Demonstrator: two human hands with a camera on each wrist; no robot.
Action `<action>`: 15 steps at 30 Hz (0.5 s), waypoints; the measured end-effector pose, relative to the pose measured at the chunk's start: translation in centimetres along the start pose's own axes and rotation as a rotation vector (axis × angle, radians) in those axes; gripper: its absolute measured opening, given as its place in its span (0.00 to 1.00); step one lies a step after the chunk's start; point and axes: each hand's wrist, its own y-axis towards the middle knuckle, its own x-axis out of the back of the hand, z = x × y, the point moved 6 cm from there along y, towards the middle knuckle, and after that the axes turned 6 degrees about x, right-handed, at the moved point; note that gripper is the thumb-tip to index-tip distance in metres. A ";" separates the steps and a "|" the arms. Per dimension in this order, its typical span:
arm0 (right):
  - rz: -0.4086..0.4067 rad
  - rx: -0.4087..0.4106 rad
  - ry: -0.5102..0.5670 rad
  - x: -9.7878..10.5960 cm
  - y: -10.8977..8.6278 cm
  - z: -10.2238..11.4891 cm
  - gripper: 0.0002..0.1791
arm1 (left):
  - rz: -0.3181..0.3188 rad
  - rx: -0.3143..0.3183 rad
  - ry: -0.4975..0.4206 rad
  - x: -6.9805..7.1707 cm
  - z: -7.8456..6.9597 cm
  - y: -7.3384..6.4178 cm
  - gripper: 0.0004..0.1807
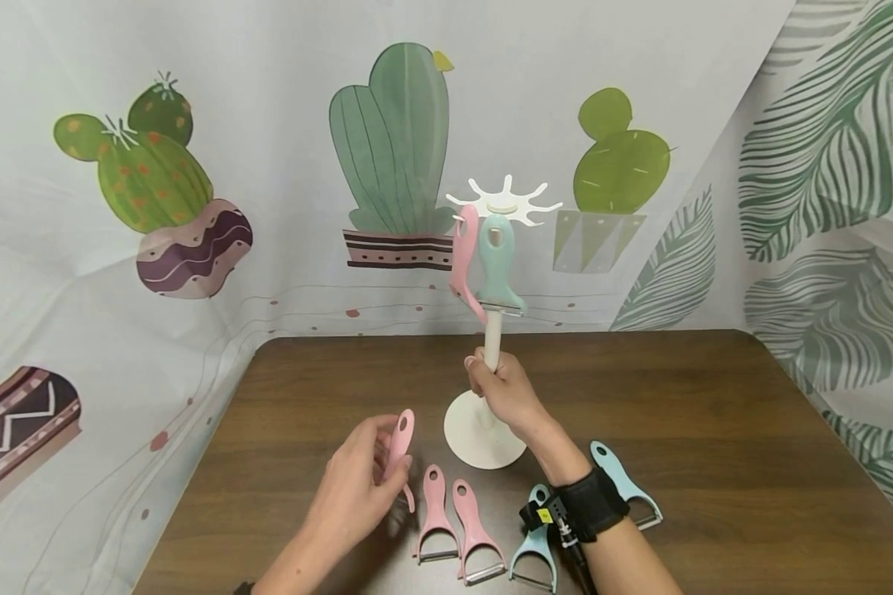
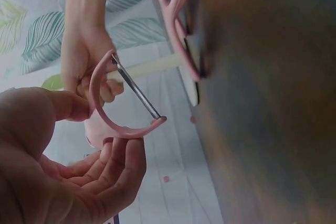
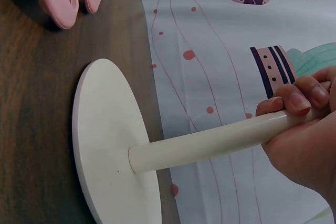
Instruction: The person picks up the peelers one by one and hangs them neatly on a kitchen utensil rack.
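My left hand pinches a pink peeler above the table, its handle end pointing up in the head view. In the left wrist view the thumb and fingers hold it around the curved head, and its metal blade shows. My right hand grips the pole of a white stand whose round base rests on the table. At the top, the stand's ring of hooks bears a hanging pink peeler and a hanging light-blue peeler.
Two pink peelers lie on the brown table in front of the stand. To their right lie two light-blue peelers, one partly behind my right wrist's black strap. A cactus-print cloth hangs behind the table.
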 end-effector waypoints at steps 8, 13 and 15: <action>0.024 0.006 -0.004 0.0 -0.1 0.0 0.24 | -0.042 -0.104 -0.126 1.3 -0.7 1.0 0.30; 0.046 0.019 -0.002 0.0 -0.1 0.2 0.24 | -0.072 -0.172 -0.188 1.9 -1.3 1.5 0.30; 0.056 0.019 -0.002 0.0 0.0 0.2 0.24 | -0.078 -0.174 -0.201 2.0 -1.5 1.7 0.30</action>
